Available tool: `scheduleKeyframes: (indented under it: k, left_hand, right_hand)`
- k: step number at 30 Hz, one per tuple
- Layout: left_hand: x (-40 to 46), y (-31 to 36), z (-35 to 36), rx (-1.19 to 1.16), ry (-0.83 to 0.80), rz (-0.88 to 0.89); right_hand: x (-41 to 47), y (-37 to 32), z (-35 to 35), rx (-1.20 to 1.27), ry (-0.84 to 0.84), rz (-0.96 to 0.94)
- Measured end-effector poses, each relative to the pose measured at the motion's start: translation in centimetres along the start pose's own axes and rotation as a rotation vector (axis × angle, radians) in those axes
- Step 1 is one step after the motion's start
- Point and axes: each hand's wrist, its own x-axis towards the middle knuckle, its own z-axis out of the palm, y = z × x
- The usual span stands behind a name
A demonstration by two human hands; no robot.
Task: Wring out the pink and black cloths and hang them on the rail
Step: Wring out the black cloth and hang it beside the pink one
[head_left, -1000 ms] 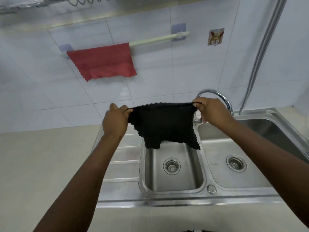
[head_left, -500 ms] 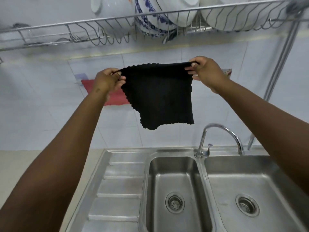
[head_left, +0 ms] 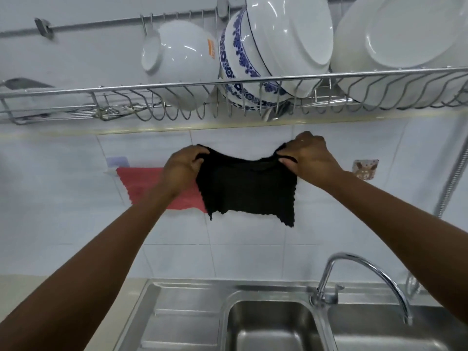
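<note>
— What do I have in the hands?

— My left hand pinches the top left corner of the black knitted square cloth, and my right hand is closed on its top right corner. The top edge sags a little between them and the rest hangs flat, against the far tiled wall.

— And the pink one?

— The pink scalloped-edge cloth is draped over the pale wall rail, just left of the black cloth and partly behind my left wrist. I see only the rail's left end by its bluish bracket; the cloths and my hands cover the rest.

— What is around?

— Above my hands, a steel wire dish rack holds white bowls and a blue-patterned one. Near me, below, lies the stainless steel double sink with its curved chrome tap on the right. A small square sticker sits on the wall right of my right hand.
</note>
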Motion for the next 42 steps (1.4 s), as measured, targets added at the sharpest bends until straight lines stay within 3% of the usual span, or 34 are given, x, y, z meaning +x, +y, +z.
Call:
scheduleKeyframes:
  k: [2,3,7,9,11,16,20,24,26,29,32,36,40,42]
  left_hand:
    - [0.2,-0.9,0.9,0.165,-0.020,0.115]
    - [0.5,-1.2,1.1,0.190,-0.019,0.082]
    - [1.6,-1.3,1.6,0.002,0.226,-0.320]
    - [1.7,-1.1,1.8,-0.001,0.283,-0.387]
    - [1.8,-1.2,2.0,0.029,0.237,-0.359]
    - [2.6,-2.1,0.7,0.044,-0.170,-0.337]
    - [3.2,-1.6,0.7,0.407,-0.314,-0.371]
    - [3.2,-0.9,0.9,0.454,-0.131,-0.247]
    - [2.9,-0.8,1.0,0.394,-0.166,-0.223]
    - [2.4,-0.7,0.9,0.453,-0.274,-0.351]
    - [1.8,-0.1,0.5,0.473,-0.233,-0.356]
    - [0.3,-0.4,-0.2,0.383,-0.075,-0.237]
    - [-1.9,-1.3,-0.5,0.381,0.095,0.005]
    - [-2.3,-1.5,-0.2,0.425,0.072,0.019]
  right_hand:
    - [0.2,0.2,0.9,-0.037,0.001,0.056]
    - [0.4,0.2,1.3,-0.034,0.002,0.114]
    - [2.1,-0.2,2.3,-0.091,0.059,0.326]
    - [2.6,-0.8,2.4,-0.101,0.055,0.335]
    - [2.5,-1.0,2.7,-0.085,0.012,0.261]
    - [0.6,0.2,3.2,-0.090,-0.011,0.147]
    - [0.6,-0.1,3.2,-0.067,0.044,0.105]
    - [0.3,0.1,3.5,-0.073,0.051,0.120]
    - [0.5,0.3,3.4,-0.134,0.035,0.133]
    - [0.7,0.0,3.3,-0.105,-0.013,0.139]
    - [0.3,0.0,2.9,-0.062,-0.052,0.184]
    - [-1.0,0.9,2.1,-0.024,0.008,0.167]
    - [-2.6,0.3,1.2,0.262,0.030,0.136]
    - [-3.6,-0.1,1.2,0.234,0.033,0.156]
